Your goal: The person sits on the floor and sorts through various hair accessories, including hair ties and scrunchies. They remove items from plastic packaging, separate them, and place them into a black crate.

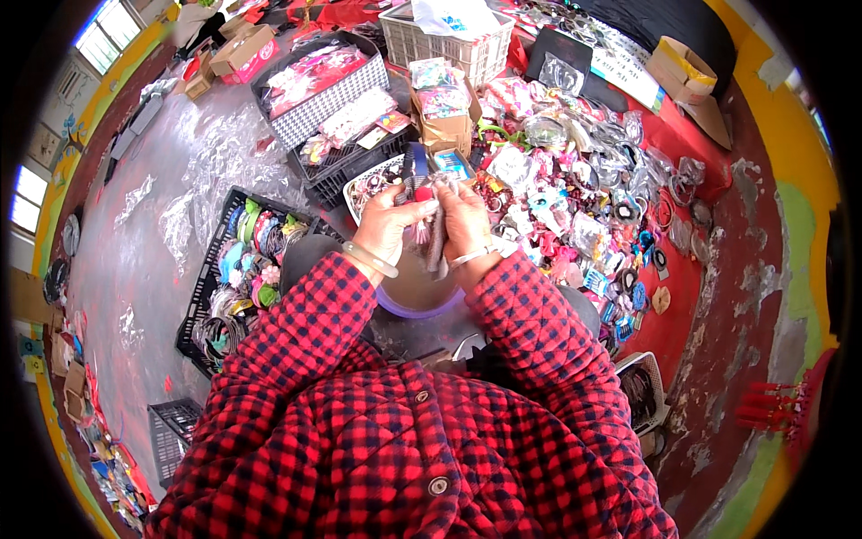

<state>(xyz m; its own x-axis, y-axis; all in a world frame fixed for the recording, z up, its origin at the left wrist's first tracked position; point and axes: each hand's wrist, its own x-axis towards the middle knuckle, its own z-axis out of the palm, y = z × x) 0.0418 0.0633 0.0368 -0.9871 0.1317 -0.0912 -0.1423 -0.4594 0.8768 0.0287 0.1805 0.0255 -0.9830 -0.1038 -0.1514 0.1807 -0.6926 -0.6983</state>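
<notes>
In front of me, both hands meet over a round basin with a purple rim [422, 313]. My left hand [386, 226] is closed, thumb pointing right, beside a small red ball-shaped piece [423, 193]. A dark blue strip [416, 160] stands up just beyond its fingers. My right hand [467, 220] is closed on a greyish, soft-looking band [436, 241] that hangs down toward the basin. Whether the red piece, the strip and the band are joined is not clear, as my fingers cover part of them. Directly behind my hands sits a white basket of small trinkets [364, 186].
To the left stands a black crate of colourful hair bands [199, 310]. A large heap of packaged hair accessories [575, 198] spreads over red cloth to the right. Farther off are a patterned grey crate [337, 99], a cardboard box [446, 126] and a beige basket [489, 56].
</notes>
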